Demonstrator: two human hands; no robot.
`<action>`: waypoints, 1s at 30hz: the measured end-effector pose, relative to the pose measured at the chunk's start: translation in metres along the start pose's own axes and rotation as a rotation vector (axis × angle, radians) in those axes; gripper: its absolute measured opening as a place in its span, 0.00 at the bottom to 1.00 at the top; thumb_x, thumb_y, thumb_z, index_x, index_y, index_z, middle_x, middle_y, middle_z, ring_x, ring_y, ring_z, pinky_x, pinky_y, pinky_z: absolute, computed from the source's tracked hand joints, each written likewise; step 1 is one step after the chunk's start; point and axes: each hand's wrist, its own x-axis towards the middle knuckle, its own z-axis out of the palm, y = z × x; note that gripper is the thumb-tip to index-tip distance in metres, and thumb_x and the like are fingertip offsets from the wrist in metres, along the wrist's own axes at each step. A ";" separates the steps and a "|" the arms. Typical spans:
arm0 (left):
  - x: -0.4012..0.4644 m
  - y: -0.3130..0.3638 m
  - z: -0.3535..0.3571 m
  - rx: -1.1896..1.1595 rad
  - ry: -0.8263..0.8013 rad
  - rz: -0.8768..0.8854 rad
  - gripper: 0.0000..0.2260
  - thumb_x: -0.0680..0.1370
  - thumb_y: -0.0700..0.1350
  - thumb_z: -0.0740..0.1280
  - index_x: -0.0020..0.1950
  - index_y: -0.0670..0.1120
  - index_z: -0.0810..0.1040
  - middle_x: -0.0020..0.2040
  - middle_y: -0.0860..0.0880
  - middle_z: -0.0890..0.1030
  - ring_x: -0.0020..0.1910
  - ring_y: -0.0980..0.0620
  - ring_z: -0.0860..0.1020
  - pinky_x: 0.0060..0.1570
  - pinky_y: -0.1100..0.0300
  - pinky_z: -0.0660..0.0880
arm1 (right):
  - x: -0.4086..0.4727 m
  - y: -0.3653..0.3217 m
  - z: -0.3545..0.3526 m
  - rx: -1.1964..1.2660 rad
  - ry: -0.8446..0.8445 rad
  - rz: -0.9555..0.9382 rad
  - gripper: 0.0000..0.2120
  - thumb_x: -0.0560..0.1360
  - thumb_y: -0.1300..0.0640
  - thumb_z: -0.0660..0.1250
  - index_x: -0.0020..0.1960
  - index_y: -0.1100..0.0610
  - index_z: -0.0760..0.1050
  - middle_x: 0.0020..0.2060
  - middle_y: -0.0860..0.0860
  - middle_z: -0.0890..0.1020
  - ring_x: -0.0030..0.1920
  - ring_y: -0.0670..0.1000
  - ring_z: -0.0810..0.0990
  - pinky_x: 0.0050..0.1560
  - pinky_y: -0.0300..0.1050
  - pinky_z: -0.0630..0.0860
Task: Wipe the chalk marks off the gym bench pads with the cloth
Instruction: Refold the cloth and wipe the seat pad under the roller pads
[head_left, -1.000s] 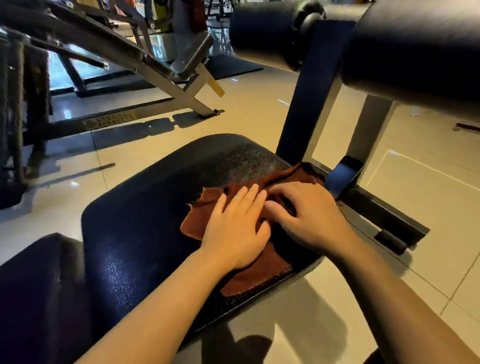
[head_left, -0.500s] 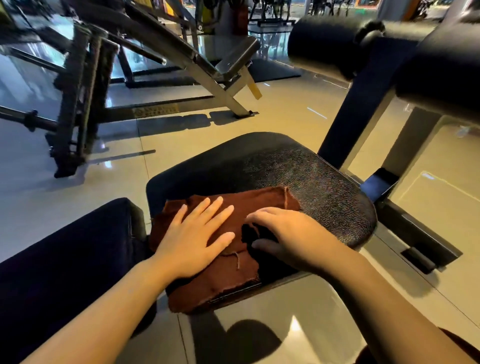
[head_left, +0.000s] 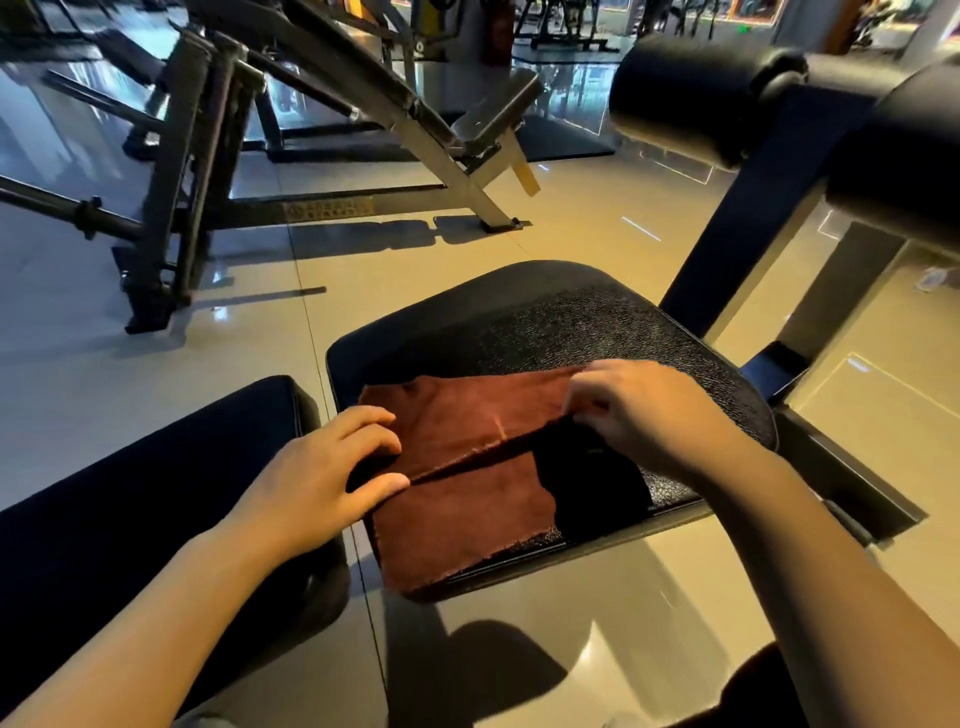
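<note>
Folding over at pad's (head_left: 597, 322) near-left corner, cloth (head_left: 467, 499) looks thin, limp, light. Right hand (head_left: 639, 410) pinches far edge; left hand (head_left: 317, 478) pinches the fold. Best grabbed at edges w/ both.

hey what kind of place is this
Most likely a gym: a padded black bench pad, black roller pads on a frame, and a steel exercise machine standing on a glossy tiled floor.
</note>
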 end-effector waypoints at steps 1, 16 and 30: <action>-0.002 0.000 -0.001 0.058 0.038 0.070 0.26 0.72 0.68 0.55 0.58 0.53 0.80 0.63 0.56 0.76 0.55 0.57 0.78 0.50 0.60 0.76 | 0.000 0.000 -0.003 -0.004 0.060 0.017 0.07 0.78 0.50 0.64 0.53 0.47 0.79 0.49 0.46 0.79 0.53 0.52 0.78 0.46 0.52 0.77; -0.020 0.059 -0.028 0.049 -0.082 0.163 0.23 0.74 0.67 0.47 0.53 0.62 0.77 0.46 0.64 0.78 0.47 0.65 0.76 0.47 0.65 0.75 | -0.041 0.022 -0.034 -0.061 -0.221 0.223 0.09 0.77 0.57 0.63 0.52 0.45 0.77 0.53 0.44 0.77 0.55 0.47 0.74 0.53 0.47 0.75; 0.030 0.003 -0.012 -0.201 0.090 -0.354 0.09 0.75 0.49 0.71 0.39 0.59 0.74 0.45 0.59 0.74 0.49 0.54 0.75 0.48 0.59 0.70 | 0.048 0.023 0.010 0.150 -0.042 0.499 0.09 0.74 0.58 0.69 0.40 0.47 0.74 0.52 0.51 0.79 0.50 0.54 0.75 0.45 0.46 0.72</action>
